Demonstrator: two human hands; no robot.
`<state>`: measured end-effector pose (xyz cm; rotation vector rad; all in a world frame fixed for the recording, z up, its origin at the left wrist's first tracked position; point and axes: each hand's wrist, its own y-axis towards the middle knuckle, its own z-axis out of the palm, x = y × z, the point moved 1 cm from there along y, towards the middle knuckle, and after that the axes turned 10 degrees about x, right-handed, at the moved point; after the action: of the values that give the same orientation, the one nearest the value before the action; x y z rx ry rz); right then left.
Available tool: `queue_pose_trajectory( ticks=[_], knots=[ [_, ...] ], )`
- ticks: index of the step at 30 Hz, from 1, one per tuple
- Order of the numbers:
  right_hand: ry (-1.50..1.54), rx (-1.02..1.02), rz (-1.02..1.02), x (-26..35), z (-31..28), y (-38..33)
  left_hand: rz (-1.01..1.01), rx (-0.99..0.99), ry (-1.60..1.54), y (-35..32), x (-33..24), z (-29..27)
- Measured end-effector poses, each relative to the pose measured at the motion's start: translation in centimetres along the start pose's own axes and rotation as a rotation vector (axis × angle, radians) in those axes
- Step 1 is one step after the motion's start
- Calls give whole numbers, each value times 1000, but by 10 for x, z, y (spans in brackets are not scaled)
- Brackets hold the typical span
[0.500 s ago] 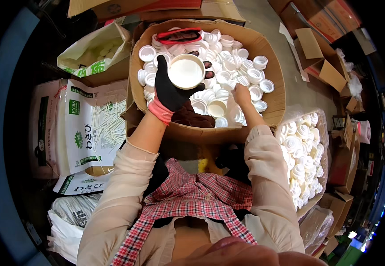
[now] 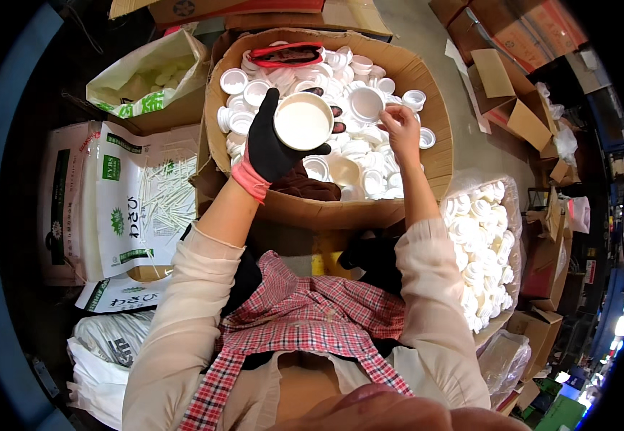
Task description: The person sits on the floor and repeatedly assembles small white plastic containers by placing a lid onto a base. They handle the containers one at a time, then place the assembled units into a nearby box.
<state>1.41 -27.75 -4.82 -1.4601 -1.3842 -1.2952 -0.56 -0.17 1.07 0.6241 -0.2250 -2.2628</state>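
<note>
Cardboard box (image 2: 427, 161) holds white caps (image 2: 359, 147), seemingly plastic.

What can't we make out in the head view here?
- Left hand: fingers behind the white round cup it holds, grip unclear.
- Right hand: fingertips at a small white cap; pinched or just touched, unclear.
- Cardboard box: bottom buried under caps.
- Clear bag of white caps: depth hidden, distorted near the rim.

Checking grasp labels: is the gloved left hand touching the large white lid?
Touching. The head view shows the left hand with its fingers wrapped around the large white lid.
</note>
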Motion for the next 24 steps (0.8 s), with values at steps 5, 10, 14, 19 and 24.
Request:
queue_pose_trajectory(
  ticks=[5,10,14,19,24],
  knots=[
    [801,435,-8,81,21,-63,-62,65,-18,3,11,1],
    [836,418,-60,98,25,-80,-78,-46,-2,-1,17,15],
    [511,570,-14,94,23,-83,-36,1,575,-2,19,18],
    [219,313,-399,115,17,-86,-113,-109,208,4,27,5],
    [-193,428,-571,130,35,-102,-119,-172,638,4,38,9]
  ],
)
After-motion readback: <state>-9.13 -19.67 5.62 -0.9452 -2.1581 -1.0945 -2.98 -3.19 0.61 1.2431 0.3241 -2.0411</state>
